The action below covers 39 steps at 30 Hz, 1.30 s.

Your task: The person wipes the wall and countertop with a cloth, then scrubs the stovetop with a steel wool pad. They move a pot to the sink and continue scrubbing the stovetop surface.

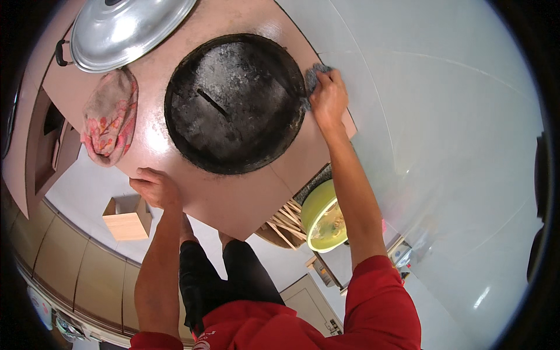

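Observation:
A large blackened wok (pixel 236 105) is set into a pinkish counter (pixel 210 197), with a dark narrow strip (pixel 212 102) lying across its inside. At the wok's right rim my right hand (pixel 330 94) grips a grey cloth (pixel 316 76) that touches the counter. My left hand (pixel 155 188) rests at the counter's front left edge, its fingers partly curled and the fingertips hard to make out; nothing shows in it. A folded towel with a pink flower pattern (pixel 110 118) lies between that hand and a domed metal lid (pixel 127 33) at the upper left.
Below the counter's right corner stands a yellow-green basin (pixel 317 210) with murky contents, beside a bundle of wooden sticks (pixel 286 223). A small wooden stool or box (pixel 127 225) is on the floor at the left. A pale tiled wall (pixel 437 109) borders the counter's right side.

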Motion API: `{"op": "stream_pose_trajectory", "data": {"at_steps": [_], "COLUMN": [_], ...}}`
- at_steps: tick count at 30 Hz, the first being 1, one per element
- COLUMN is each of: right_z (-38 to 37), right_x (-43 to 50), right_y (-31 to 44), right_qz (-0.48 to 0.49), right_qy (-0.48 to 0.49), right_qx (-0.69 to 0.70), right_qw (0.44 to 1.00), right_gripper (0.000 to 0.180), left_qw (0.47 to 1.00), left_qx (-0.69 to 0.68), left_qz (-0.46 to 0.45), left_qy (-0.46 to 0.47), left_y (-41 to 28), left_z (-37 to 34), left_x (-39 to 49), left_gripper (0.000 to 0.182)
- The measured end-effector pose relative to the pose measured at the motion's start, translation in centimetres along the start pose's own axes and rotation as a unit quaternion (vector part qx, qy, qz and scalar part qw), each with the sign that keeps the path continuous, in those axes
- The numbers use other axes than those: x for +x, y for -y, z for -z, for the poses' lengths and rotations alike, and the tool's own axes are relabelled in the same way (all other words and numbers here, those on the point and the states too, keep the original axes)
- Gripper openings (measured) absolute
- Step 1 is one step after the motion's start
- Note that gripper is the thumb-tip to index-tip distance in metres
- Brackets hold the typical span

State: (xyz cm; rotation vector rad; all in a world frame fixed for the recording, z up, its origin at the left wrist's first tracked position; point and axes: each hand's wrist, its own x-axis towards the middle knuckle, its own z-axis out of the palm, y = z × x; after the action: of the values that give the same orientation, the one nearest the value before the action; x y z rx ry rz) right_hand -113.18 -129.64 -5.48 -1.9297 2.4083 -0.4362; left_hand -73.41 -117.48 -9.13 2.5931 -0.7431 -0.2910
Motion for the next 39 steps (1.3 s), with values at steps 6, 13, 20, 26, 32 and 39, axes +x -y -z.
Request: {"op": "stream_pose_trajectory", "data": {"at_steps": [6,13,20,26,32,39], "right_z": [-6.2,0.6,3.0,-0.4,4.0,5.2], "right_x": [9.9,-2.7,-5.7,-2.0,-10.2,-8.0], "right_y": [10.2,-1.6,-3.3,-1.1,-3.7,-6.5], "right_qz": [0.142,0.030,0.041,0.104,0.104,0.020], "right_qy": [-0.140,-0.079,-0.020,-0.072,0.024,-0.004], "right_qx": [0.074,0.010,-0.016,0.031,-0.043,-0.075], "right_qw": [0.977,0.996,0.999,0.991,0.993,0.997], "right_gripper": [0.013,0.035,0.036,0.028,0.036,0.043], "left_qw": [0.999,0.999,0.999,0.999,0.999,0.999], "left_qx": [-0.020,0.003,0.009,0.024,0.011,0.013], "left_qz": [0.011,0.035,0.038,0.028,0.028,0.027], "left_qy": [0.037,0.042,0.038,0.032,0.022,0.028], "left_y": [-1.0,-0.4,0.0,-0.9,-0.4,-0.8], "left_z": [0.5,0.7,1.2,1.1,1.1,0.5], "left_x": [-0.1,0.2,-0.1,-0.3,-0.2,-0.1], "left_gripper": [0.062,0.067,0.061,0.064,0.064,0.066]}}
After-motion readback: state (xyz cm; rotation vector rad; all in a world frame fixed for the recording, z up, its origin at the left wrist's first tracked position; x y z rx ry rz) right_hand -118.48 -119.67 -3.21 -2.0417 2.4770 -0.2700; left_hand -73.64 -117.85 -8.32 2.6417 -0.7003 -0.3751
